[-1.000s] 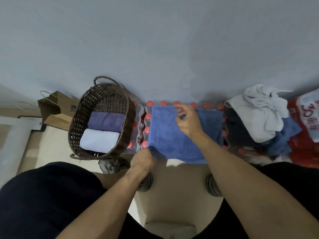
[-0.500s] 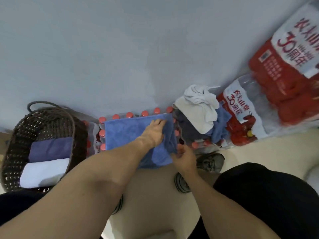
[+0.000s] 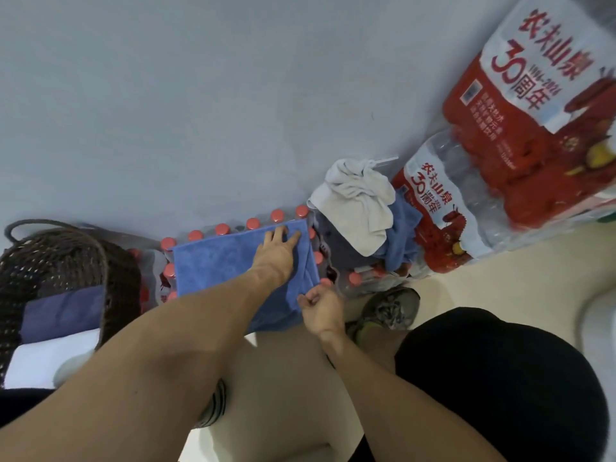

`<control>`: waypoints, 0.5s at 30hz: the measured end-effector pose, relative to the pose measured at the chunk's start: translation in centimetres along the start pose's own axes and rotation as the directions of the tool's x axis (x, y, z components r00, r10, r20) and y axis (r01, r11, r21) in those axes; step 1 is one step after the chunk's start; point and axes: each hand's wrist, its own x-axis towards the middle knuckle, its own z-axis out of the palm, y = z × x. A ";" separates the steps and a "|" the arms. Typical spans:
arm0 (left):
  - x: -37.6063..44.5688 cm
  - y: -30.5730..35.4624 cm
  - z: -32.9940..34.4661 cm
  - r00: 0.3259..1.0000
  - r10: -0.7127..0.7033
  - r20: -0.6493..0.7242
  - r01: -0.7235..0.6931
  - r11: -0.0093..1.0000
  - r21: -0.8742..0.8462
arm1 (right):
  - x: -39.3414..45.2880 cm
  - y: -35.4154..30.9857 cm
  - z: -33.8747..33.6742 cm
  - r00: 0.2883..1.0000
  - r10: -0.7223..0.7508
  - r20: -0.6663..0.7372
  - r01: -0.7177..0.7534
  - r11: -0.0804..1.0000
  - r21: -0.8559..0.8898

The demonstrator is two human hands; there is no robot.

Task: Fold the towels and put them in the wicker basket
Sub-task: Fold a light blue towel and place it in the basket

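Observation:
A blue towel [image 3: 216, 265] lies spread on a pack of red-capped bottles [image 3: 196, 234] against the wall. My left hand [image 3: 276, 251] presses flat on its far right part, fingers straight. My right hand [image 3: 321, 308] pinches the towel's near right corner with curled fingers. The dark wicker basket [image 3: 66, 258] stands at the left and holds a folded purple towel [image 3: 63, 311] and a folded white towel [image 3: 50, 358]. To the right is a heap of unfolded towels, a white one [image 3: 360, 201] on top of a grey one [image 3: 340, 248] and a blue one [image 3: 403, 235].
Two red and white shrink-wrapped packs of water bottles [image 3: 433, 208] [image 3: 540, 105] stand at the right against the blue-grey wall. My shoe [image 3: 390, 308] is on the cream floor below the heap. My knees in black shorts fill the lower corners.
The view swung right. My left hand moved from the towel's near left corner to press its far right part. My right hand dropped to the near right corner.

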 end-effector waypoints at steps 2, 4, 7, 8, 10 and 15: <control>-0.1 -0.1 0.0 1.000 0.000 0.005 0.000 1.000 0.002 | -0.1 0.1 -0.1 0.998 -0.063 -0.002 0.063 0.996 0.060; 0.0 -0.3 -0.1 1.000 0.009 0.013 -0.009 1.000 0.005 | -0.4 0.8 0.0 0.997 -0.080 -0.020 0.082 0.989 0.122; 0.1 -0.3 0.1 1.000 0.007 0.016 -0.008 1.000 0.010 | -0.6 1.7 0.1 0.997 0.052 0.057 -0.055 0.997 0.057; 0.1 -0.3 0.1 1.000 0.006 0.016 -0.006 1.000 0.018 | -0.5 1.8 0.1 0.995 0.087 0.045 -0.088 0.996 0.025; -0.1 -0.2 0.3 1.000 0.006 0.026 -0.007 1.000 0.025 | -0.4 2.0 0.5 0.994 0.105 0.024 -0.105 0.994 0.001; -0.5 0.1 0.2 0.999 0.003 0.032 -0.004 0.999 0.039 | -0.4 2.3 1.0 0.998 0.050 -0.039 -0.055 0.990 -0.131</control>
